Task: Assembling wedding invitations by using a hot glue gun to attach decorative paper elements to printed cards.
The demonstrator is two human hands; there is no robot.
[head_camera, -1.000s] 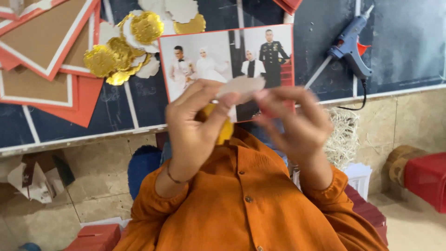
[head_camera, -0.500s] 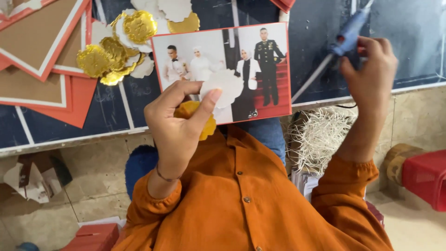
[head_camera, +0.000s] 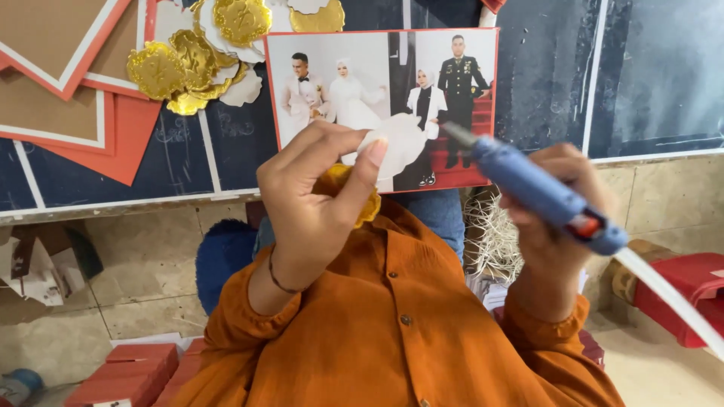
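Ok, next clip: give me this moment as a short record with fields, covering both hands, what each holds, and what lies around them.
left hand: left hand pinches a white scalloped paper piece between thumb and fingers, a yellow paper piece behind it
right hand: right hand grips a blue glue gun, nozzle aimed at the white piece
glue gun contact: tip close to the paper; touching cannot be told
backdrop: printed photo with red border on a dark board
nearby: gold paper flowers, red and brown card shapes, red boxes
clothing: orange buttoned shirt

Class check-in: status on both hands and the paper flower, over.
Left hand pinching white paper flower by its edge. Right hand gripping blue glue gun, nozzle aimed at the flower, not touching. Nothing between them.
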